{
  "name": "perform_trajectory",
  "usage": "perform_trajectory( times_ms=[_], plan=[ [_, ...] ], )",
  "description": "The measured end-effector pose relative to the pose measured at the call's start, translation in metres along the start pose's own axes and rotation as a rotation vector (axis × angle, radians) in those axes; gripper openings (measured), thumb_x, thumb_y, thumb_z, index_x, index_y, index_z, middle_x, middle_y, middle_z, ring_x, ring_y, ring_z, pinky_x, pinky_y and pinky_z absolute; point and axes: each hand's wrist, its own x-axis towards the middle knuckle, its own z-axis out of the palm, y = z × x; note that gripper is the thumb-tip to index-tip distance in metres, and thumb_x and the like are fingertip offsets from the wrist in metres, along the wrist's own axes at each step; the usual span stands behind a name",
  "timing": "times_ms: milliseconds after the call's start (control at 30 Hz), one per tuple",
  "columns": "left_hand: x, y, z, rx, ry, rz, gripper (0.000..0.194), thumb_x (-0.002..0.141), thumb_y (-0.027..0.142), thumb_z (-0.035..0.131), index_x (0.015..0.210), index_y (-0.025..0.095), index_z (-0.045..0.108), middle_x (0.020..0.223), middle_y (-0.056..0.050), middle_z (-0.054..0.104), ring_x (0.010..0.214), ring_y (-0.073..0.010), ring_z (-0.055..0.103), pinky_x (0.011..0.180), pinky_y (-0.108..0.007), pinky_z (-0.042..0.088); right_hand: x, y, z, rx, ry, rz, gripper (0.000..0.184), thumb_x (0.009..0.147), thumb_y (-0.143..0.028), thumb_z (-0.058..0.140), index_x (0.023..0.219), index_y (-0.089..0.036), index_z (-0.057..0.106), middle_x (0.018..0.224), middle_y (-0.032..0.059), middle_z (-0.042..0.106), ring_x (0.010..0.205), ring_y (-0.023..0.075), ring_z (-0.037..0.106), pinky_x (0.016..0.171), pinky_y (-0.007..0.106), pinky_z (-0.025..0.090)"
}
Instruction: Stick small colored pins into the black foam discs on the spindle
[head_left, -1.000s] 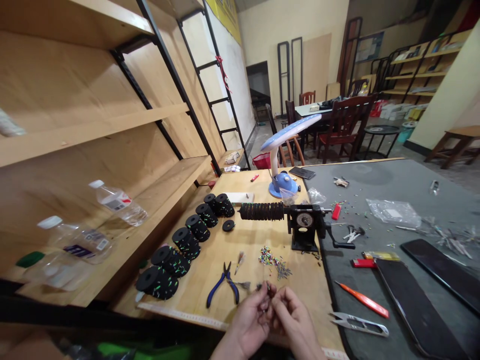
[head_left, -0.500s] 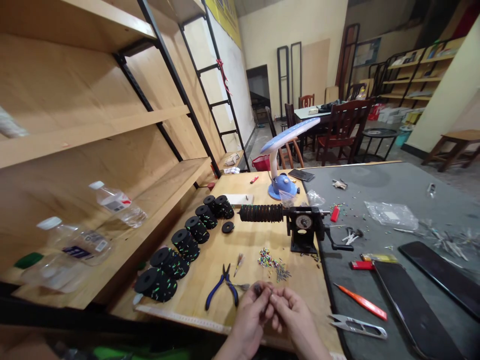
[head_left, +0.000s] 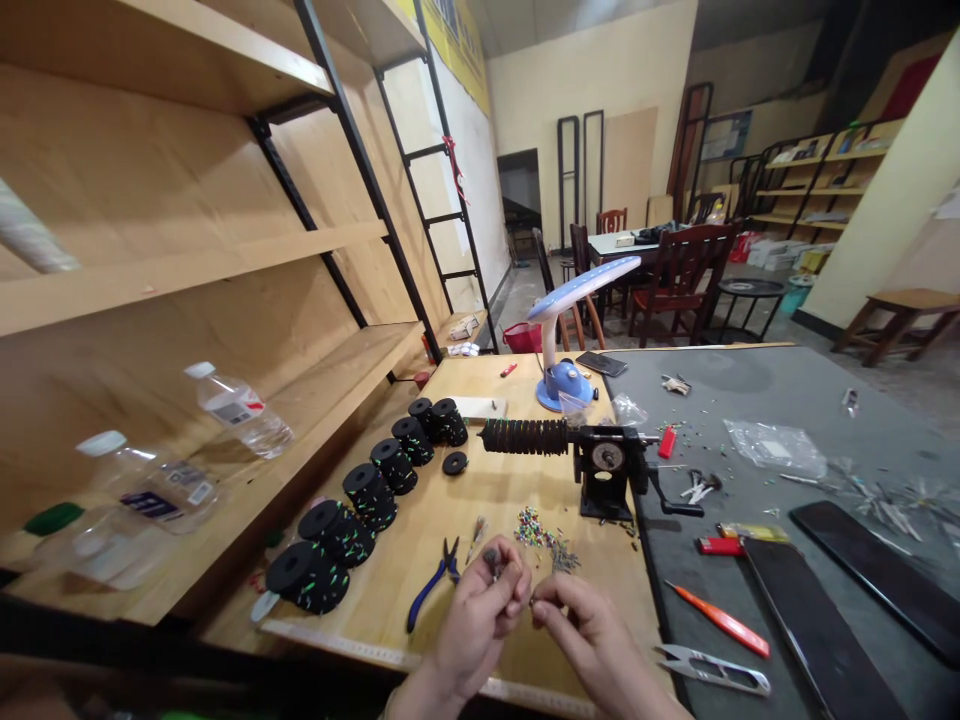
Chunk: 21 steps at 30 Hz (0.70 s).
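Head view shows our left hand, the nearer one, curled round a small dark bundle, long axis unclear to us; our right hand, just rightward, pinches, any contents indistinct, with multicoloured beads just beyond both hands

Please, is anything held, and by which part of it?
The left hand holds a small dark thing, by an unclear part; for the right hand, I cannot tell.

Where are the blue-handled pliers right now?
In the head view, the pliers lie on the wooden tabletop, just left of the left hand, which hides part of them.
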Motion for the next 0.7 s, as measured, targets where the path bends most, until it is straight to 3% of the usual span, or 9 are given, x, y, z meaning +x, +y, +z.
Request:
perform_trajectory(
  times_ms=[133,233,500,700],
  plan=[
    [-0.006,0.019,0.006,-0.198,-0.080,-0.054,0.025,0.078,0.024,0.072,0.072,0.015,0.049,0.061,0.004,0.045,0.047,-0.0023,0.031,0.041,-0.012,0.015,0.007,-0.010,-0.004,-0.155,0.020,-0.315,0.015,0.091,-0.017,0.047,0.088,-0.021,0.061,0.078,0.0044,0.064,0.073,0.0183,0.054,0.067,0.029,0.042],
    [-0.011,0.033,0.009,-0.315,-0.100,-0.053,0.023,0.077,0.019,0.073,0.072,0.015,0.051,0.060,0.005,0.043,0.046,-0.0017,0.032,0.040,-0.011,0.016,0.015,-0.007,-0.003,-0.203,0.048,-0.405,0.015,0.089,-0.012,0.047,0.093,-0.021,0.059,0.085,0.0055,0.065,0.079,0.0198,0.053,0.072,0.033,0.043],
    [-0.028,0.067,0.020,-0.443,-0.152,0.010,0.021,0.076,0.014,0.072,0.070,0.015,0.053,0.057,0.007,0.035,0.045,-0.0020,0.026,0.037,-0.010,0.016,0.037,0.030,0.004,-0.277,0.161,-0.449,0.017,0.087,-0.010,0.052,0.092,-0.023,0.061,0.096,0.0060,0.067,0.092,0.0235,0.052,0.081,0.040,0.045],
    [-0.030,0.069,0.026,-0.367,-0.096,0.012,0.029,0.071,0.018,0.077,0.067,0.016,0.048,0.056,0.007,0.032,0.044,-0.0028,0.022,0.037,-0.011,0.015,0.041,0.041,0.004,-0.261,0.203,-0.440,0.017,0.087,-0.011,0.052,0.093,-0.023,0.063,0.095,0.0060,0.069,0.091,0.0232,0.053,0.080,0.041,0.047]
  ],
)
